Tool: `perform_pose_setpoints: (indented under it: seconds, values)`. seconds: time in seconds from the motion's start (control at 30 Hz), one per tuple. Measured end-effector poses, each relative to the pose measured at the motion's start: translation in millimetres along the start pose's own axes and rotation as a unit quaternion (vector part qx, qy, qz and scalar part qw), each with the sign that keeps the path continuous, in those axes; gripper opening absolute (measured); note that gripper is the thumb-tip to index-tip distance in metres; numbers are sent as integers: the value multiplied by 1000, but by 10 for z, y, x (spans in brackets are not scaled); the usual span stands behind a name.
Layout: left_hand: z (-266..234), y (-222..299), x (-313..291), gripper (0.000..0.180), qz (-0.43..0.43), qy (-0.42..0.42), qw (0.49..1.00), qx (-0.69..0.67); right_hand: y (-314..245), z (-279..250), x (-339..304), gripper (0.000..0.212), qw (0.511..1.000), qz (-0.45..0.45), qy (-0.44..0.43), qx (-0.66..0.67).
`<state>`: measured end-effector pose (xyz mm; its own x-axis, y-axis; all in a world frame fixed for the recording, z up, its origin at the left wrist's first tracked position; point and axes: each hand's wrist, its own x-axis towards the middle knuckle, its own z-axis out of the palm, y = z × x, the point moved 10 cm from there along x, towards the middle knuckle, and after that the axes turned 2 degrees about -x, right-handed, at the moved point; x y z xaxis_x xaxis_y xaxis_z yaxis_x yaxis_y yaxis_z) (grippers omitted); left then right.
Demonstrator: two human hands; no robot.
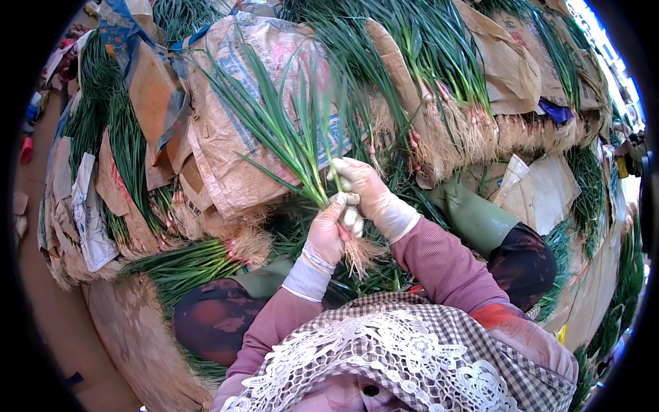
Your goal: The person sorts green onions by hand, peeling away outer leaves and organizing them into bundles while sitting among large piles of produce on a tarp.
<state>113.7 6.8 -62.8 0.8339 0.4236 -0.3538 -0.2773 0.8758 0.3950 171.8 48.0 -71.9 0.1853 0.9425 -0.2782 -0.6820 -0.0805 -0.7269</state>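
Note:
A small bunch of green garlic (302,154), with long flat green leaves, pink bulbs and pale stringy roots, is held up in front of me. My left hand (326,233), in a whitish glove, is closed around its stalks just above the bulbs. The roots hang down below that hand, and the leaves fan out to the upper left. My right hand (364,187), also gloved, is right beside it, with its fingers pinched on a thin green stalk or leaf at the bunch's right edge. Some of the fingers overlap and hide part of the stems.
Piles of green garlic (473,123) line the far side, roots toward me. Paper and woven sacks (233,130) cover some of them. Another bunch (195,264) lies beside my left knee. Loose leaves are scattered between my green boots (480,213). Brown floor (41,226) runs along the left.

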Motion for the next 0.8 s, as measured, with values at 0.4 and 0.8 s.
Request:
perform_pose_setpoints:
  seconds: [0.4,0.8]
  values:
    - [-238,399,-83,28,107,166,964,178,144,-506,39,39,675,160,-38,-720]
    - [-525,237,127,33,7,107,992,70,-871,-782,80,28,690,-25,213,-692]
